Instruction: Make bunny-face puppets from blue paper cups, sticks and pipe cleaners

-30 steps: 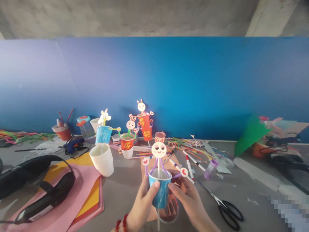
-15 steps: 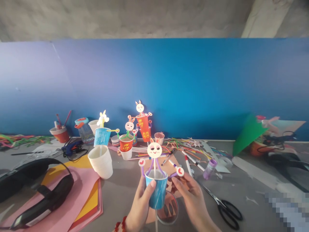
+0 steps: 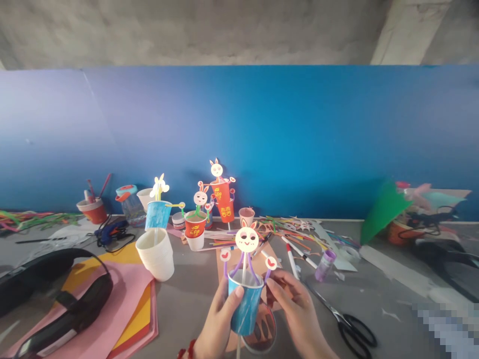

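The left hand [image 3: 217, 319] is clamped round the blue cup [image 3: 247, 310]; the right hand [image 3: 297, 306], seemingly pinching the purple arm [image 3: 268, 274], could wrench it loose by over-bending.

Backed by a blue partition [image 3: 292, 129], paling to lavender at the left, with a thin seam [image 3: 88, 82] there. Topped by bare grey concrete [image 3: 187, 32], crossed at upper right by a paler band [image 3: 409, 32]. Met below by a grey tabletop [image 3: 187, 304]. Brightest at left.
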Available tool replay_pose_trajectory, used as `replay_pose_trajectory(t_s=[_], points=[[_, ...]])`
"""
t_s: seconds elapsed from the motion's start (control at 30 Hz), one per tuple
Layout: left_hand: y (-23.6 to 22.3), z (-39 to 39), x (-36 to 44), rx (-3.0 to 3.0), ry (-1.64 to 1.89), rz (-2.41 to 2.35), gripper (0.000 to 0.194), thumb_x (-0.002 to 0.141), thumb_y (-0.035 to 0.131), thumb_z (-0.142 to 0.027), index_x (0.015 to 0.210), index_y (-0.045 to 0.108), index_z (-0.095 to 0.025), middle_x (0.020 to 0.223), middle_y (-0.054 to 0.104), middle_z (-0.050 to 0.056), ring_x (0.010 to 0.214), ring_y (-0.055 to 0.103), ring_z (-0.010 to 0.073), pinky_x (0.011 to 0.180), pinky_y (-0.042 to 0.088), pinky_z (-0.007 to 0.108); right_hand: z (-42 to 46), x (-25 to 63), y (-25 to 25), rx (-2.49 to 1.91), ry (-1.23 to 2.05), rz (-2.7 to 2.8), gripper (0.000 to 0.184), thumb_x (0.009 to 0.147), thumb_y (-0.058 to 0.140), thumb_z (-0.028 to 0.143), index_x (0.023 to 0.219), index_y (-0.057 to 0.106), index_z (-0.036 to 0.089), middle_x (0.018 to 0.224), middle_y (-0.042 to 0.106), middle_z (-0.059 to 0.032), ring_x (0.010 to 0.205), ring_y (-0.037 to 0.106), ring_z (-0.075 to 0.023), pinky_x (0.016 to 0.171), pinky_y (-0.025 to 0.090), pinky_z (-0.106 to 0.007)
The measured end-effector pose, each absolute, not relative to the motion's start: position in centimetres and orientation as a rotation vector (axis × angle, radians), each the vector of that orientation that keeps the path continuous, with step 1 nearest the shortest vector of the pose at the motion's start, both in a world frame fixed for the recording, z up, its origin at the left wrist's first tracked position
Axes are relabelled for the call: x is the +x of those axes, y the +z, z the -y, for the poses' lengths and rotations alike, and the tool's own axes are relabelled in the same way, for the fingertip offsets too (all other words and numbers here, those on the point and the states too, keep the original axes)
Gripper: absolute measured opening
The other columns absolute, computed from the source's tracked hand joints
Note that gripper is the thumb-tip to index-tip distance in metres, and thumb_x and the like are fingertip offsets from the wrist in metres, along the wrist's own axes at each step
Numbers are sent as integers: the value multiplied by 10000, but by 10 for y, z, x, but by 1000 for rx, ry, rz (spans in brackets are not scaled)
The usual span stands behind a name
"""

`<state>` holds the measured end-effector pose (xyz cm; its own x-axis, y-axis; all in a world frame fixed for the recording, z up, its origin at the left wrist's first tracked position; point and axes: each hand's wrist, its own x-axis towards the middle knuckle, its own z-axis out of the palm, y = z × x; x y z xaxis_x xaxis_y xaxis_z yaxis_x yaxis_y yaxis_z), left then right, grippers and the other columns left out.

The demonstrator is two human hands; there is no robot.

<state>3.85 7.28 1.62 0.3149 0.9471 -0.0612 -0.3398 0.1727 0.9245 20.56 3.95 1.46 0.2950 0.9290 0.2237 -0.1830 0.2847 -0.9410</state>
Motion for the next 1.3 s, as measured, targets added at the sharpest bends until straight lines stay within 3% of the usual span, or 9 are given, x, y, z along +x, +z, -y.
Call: replay_pose_trajectory(t_s=[0.13, 0.23, 0.47, 0.67, 0.83, 1.1, 1.3], points=[[19, -71, 40, 899, 1070, -724, 646, 789, 746, -499, 1354, 589, -231, 1134, 757, 99, 978, 710, 292, 846, 572, 370, -39, 203, 13, -975, 932, 918, 250, 801, 770, 434, 842, 737, 189, 686, 697, -30, 619, 627, -180, 570, 515, -256], [20, -69, 41, 857, 1103, -661, 671, 741, 792, -489, 1336, 605, -242, 1168, 747, 103, 1066, 684, 316, 905, 555, 393, -38, 201, 14, -987, 946, 908, 261, 769, 792, 445, 848, 750, 200, 730, 729, -41, 616, 645, -194, 558, 524, -265], [19, -71, 42, 820, 1080, -737, 483, 750, 781, -492, 1132, 729, -200, 1061, 774, 96, 990, 705, 294, 847, 561, 348, -35, 201, 15, -1000, 872, 949, 227, 783, 783, 429, 789, 739, 206, 724, 734, -43, 668, 675, -211, 628, 557, -271], [21, -70, 43, 770, 1056, -672, 551, 742, 770, -522, 1178, 696, -192, 1014, 775, 111, 1003, 707, 330, 879, 557, 407, -28, 201, 26, -1030, 805, 1086, 195, 800, 756, 412, 732, 720, 233, 685, 700, -43, 636, 649, -223, 595, 558, -280], [19, -67, 43, 862, 974, -490, 692, 618, 863, -501, 1200, 661, -185, 971, 764, 128, 944, 718, 345, 860, 561, 428, -27, 204, 26, -975, 845, 1154, 183, 855, 699, 404, 788, 700, 233, 734, 683, -47, 672, 637, -216, 614, 549, -271], [29, -68, 41, 852, 898, -436, 496, 770, 775, -429, 1149, 642, -138, 830, 750, 104, 681, 724, 244, 618, 565, 316, -24, 207, 28, -907, 812, 1310, 141, 922, 628, 333, 829, 631, 228, 703, 634, -2, 603, 616, -160, 564, 522, -212], [22, -67, 42, 768, 855, -394, 443, 828, 723, -428, 1155, 637, -142, 772, 743, 95, 704, 724, 249, 636, 559, 320, -27, 206, 37, -826, 640, 1367, 98, 931, 601, 248, 845, 640, 226, 806, 629, -15, 716, 635, -159, 651, 532, -204]])
